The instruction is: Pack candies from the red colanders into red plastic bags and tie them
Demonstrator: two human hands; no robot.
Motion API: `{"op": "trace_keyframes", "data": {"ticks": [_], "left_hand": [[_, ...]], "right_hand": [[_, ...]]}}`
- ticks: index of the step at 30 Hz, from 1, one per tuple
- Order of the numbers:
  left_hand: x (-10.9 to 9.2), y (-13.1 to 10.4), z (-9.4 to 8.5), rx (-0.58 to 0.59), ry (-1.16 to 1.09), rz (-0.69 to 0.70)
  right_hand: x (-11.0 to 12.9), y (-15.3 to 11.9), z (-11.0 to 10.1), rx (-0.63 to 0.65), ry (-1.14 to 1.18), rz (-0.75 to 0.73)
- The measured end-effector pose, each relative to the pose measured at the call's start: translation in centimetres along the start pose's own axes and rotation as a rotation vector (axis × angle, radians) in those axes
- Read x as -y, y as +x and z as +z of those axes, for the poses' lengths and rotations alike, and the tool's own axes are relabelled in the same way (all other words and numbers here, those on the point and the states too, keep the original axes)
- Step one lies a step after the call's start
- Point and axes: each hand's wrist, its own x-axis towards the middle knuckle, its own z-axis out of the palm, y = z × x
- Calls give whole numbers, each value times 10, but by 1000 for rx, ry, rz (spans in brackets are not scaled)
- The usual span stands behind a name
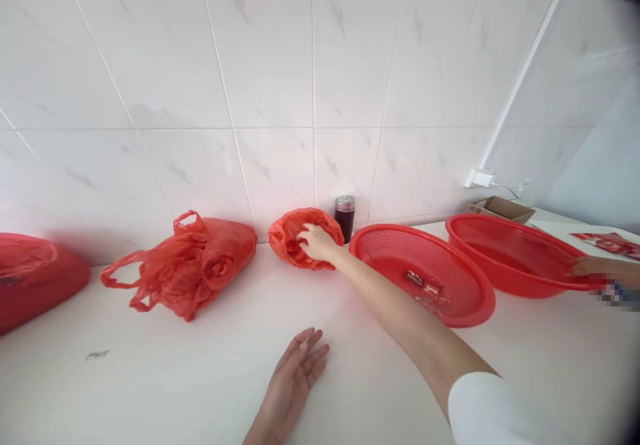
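My right hand (316, 242) reaches into the mouth of an opened red plastic bag (287, 235) by the wall. Its fingers are partly spread, and I see nothing held in them. My left hand (295, 382) rests on the white table (200, 372), palm turned sideways and fingers apart, holding nothing. Under my right forearm stands a red plastic basket (475, 278) with a few small wrapped pieces (433, 288) at its bottom. What lies inside the bag is hidden.
A dark flask with a silver lid (345, 218) stands behind the bag. Bundled red bags (200, 265) lie to the left, another red bag (45, 285) farther left. At right, a co-worker's hand (585, 266) touches a second red basket (505, 278); a cardboard box (507, 208) sits behind it.
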Motion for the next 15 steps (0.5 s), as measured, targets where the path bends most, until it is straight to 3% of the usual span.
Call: {"op": "trace_keyframes", "data": {"ticks": [4, 9, 12, 15], "left_hand": [[-1, 0, 2, 2, 30, 12], [-1, 1, 5, 17, 96, 0], [1, 0, 4, 25, 121, 10], [-3, -2, 6, 3, 130, 57]], "right_hand": [[-1, 20, -1, -174, 86, 19], [5, 31, -42, -548, 177, 81], [18, 18, -64, -680, 215, 73], [38, -18, -67, -702, 325, -38]]}}
